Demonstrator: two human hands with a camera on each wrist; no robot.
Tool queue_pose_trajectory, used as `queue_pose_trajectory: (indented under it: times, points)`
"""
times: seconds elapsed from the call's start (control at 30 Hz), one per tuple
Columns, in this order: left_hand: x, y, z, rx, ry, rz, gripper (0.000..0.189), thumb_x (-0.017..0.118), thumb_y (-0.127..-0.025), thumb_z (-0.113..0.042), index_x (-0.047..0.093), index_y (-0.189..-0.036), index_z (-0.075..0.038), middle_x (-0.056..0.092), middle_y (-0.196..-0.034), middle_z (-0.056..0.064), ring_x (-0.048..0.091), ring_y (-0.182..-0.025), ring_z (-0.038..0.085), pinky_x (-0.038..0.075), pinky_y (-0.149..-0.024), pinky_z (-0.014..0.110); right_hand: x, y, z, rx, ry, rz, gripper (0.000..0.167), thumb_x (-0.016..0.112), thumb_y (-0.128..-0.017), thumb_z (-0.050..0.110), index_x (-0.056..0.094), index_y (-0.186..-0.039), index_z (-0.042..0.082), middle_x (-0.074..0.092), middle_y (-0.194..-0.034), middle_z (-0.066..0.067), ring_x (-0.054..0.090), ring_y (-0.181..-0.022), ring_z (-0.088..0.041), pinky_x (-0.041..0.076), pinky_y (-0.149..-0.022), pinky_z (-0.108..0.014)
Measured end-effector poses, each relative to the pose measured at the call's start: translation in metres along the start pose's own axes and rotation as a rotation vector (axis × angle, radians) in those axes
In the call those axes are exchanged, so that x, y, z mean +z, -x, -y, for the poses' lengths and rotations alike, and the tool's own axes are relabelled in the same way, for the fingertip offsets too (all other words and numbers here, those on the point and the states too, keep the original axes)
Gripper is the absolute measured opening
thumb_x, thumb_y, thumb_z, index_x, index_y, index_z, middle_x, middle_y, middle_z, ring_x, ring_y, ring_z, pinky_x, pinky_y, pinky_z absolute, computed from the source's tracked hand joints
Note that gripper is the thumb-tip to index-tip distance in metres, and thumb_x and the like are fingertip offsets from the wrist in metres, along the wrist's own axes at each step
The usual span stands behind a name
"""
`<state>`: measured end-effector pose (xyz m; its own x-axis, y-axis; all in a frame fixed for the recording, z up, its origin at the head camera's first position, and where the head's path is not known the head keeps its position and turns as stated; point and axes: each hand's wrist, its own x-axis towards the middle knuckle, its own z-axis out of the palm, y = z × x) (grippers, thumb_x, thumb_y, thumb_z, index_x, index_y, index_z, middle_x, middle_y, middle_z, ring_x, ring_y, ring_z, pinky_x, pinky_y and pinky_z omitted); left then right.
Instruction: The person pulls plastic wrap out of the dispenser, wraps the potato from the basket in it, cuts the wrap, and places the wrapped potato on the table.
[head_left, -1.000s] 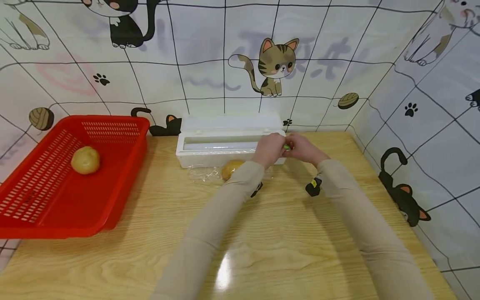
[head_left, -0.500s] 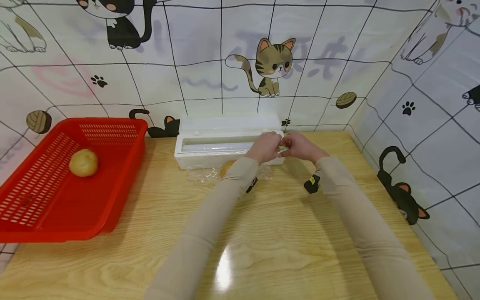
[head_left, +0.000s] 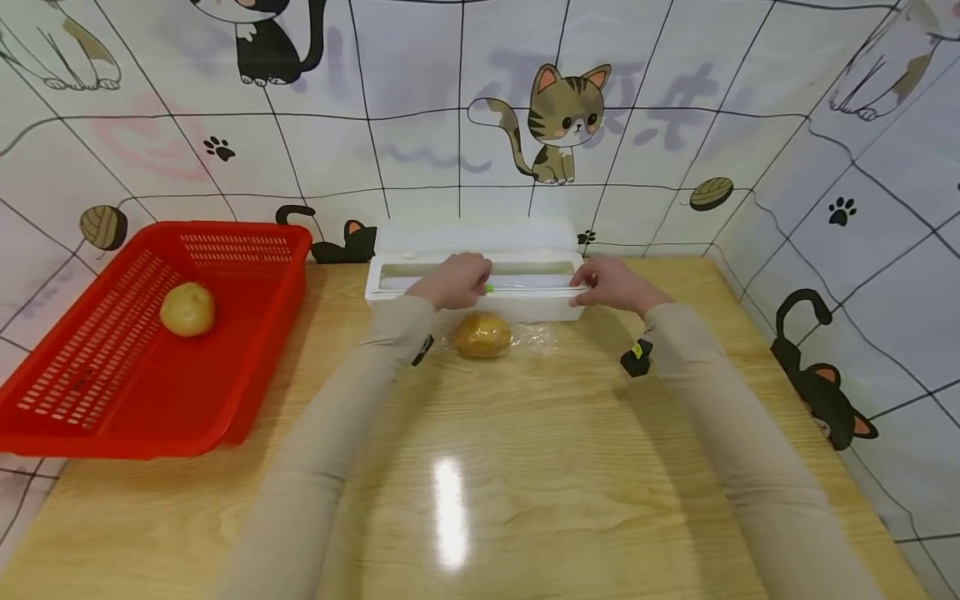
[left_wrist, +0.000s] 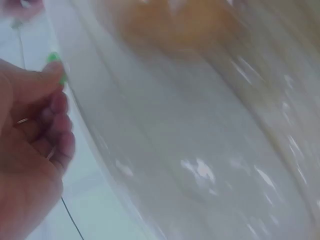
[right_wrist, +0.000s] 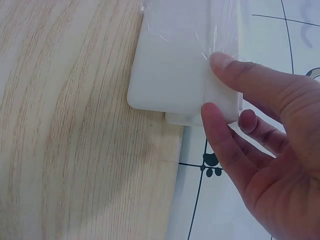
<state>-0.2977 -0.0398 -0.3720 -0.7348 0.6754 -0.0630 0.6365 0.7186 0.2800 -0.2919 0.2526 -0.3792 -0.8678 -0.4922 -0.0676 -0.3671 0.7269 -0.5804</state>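
Observation:
A white cling film dispenser [head_left: 540, 311] lies on the table against the wall with its lid raised, and a roll shows inside. My left hand [head_left: 453, 282] pinches the small green slide cutter [left_wrist: 54, 58] on the dispenser's edge, near its middle. At the right end, my right hand [head_left: 617, 285] holds the dispenser's corner, thumb on top of the film and fingers at the end. Clear film hangs over the front. A potato [head_left: 483, 335] wrapped in cling film [head_left: 534, 337] sits just before the dispenser; the left wrist view shows it blurred.
On the left stands a red plastic basket [head_left: 150, 400] with a bare potato [head_left: 187, 309] in it. The wooden table [head_left: 540, 467] meets cat-printed wall sheeting [head_left: 420, 150] behind and on the right.
My left hand has slid leftward along the dispenser with the green cutter, away from my right hand. The right hand stays at the right end. The wrapped potato is now fully uncovered.

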Motion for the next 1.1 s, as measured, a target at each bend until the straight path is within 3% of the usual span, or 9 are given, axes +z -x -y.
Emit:
queue_pose_trajectory:
  times: [0.13,0.27,0.47,0.6,0.7,0.83,0.9,1.03,1.1]
  points:
    - [-0.011,0.042,0.038,-0.002,-0.05,-0.037,0.009,0.059,-0.093,-0.003,0.051,-0.087,-0.001,0.05,-0.084,0.009,0.045,-0.08,0.027,0.039,-0.075,0.04,0.0,-0.003,-0.001,0.035,0.004,0.01,0.026,0.077,-0.083,0.013,0.068,-0.1,-0.005,0.049,-0.088,-0.013,0.042,-0.081,-0.025,0.037,-0.07,-0.038]
    - [-0.015,0.078,0.072,-0.055,-0.084,-0.059,0.01,0.06,-0.093,-0.005,0.051,-0.09,-0.003,0.05,-0.086,0.009,0.046,-0.084,0.03,0.038,-0.074,0.043,0.002,-0.002,-0.001,0.066,0.01,-0.008,0.026,0.077,-0.082,0.012,0.068,-0.1,-0.004,0.049,-0.089,-0.011,0.042,-0.081,-0.025,0.036,-0.07,-0.037]
    - [-0.017,0.114,0.1,-0.158,-0.003,-0.113,0.012,0.063,-0.091,-0.002,0.052,-0.096,-0.001,0.048,-0.089,0.01,0.047,-0.087,0.03,0.042,-0.078,0.04,0.005,0.002,0.0,0.043,0.006,-0.032,0.027,0.077,-0.083,0.013,0.067,-0.102,-0.004,0.05,-0.09,-0.012,0.042,-0.08,-0.025,0.036,-0.068,-0.036]
    - [-0.017,0.123,0.105,-0.151,0.071,-0.134,0.012,0.062,-0.091,0.001,0.051,-0.095,0.001,0.046,-0.088,0.011,0.048,-0.084,0.03,0.043,-0.075,0.038,0.008,0.004,0.0,0.04,-0.024,-0.033,0.027,0.075,-0.085,0.015,0.068,-0.104,-0.004,0.049,-0.092,-0.013,0.04,-0.077,-0.024,0.034,-0.066,-0.036]
    - [-0.018,0.123,0.105,-0.162,0.096,-0.127,0.012,0.061,-0.091,0.002,0.05,-0.095,0.001,0.045,-0.088,0.012,0.047,-0.084,0.03,0.042,-0.074,0.039,0.009,0.007,0.0,0.039,-0.03,-0.032,0.028,0.075,-0.086,0.016,0.068,-0.105,-0.003,0.048,-0.092,-0.013,0.04,-0.075,-0.023,0.033,-0.065,-0.036]
    - [-0.019,0.121,0.102,-0.208,0.121,-0.131,0.012,0.061,-0.091,0.0,0.051,-0.097,0.002,0.047,-0.09,0.014,0.047,-0.085,0.03,0.043,-0.076,0.039,0.01,0.01,0.0,0.007,0.005,-0.047,0.029,0.074,-0.086,0.014,0.066,-0.107,-0.004,0.046,-0.09,-0.014,0.04,-0.075,-0.025,0.034,-0.065,-0.037]
    - [-0.018,0.121,0.099,-0.236,0.123,-0.141,0.016,0.063,-0.091,-0.008,0.051,-0.098,0.001,0.047,-0.091,0.014,0.047,-0.084,0.03,0.043,-0.074,0.038,0.01,0.011,0.0,0.003,0.02,-0.054,0.036,0.074,-0.087,0.014,0.062,-0.116,-0.004,0.046,-0.091,-0.014,0.043,-0.076,-0.026,0.036,-0.066,-0.038]
    - [-0.013,0.119,0.09,-0.276,0.03,-0.165,0.039,0.069,-0.088,-0.031,0.049,-0.103,-0.002,0.046,-0.095,0.013,0.046,-0.086,0.029,0.042,-0.07,0.04,0.013,0.012,0.002,0.011,0.027,-0.062,0.06,0.072,-0.088,0.015,0.042,-0.137,-0.001,0.045,-0.095,-0.015,0.049,-0.076,-0.027,0.041,-0.065,-0.038]
    - [-0.011,0.119,0.085,-0.285,-0.029,-0.188,0.048,0.073,-0.086,-0.037,0.047,-0.107,-0.003,0.045,-0.098,0.013,0.045,-0.089,0.03,0.042,-0.072,0.043,0.015,0.012,0.004,0.013,0.021,-0.071,0.063,0.072,-0.088,0.015,0.037,-0.139,0.001,0.044,-0.095,-0.016,0.048,-0.074,-0.027,0.04,-0.064,-0.038]
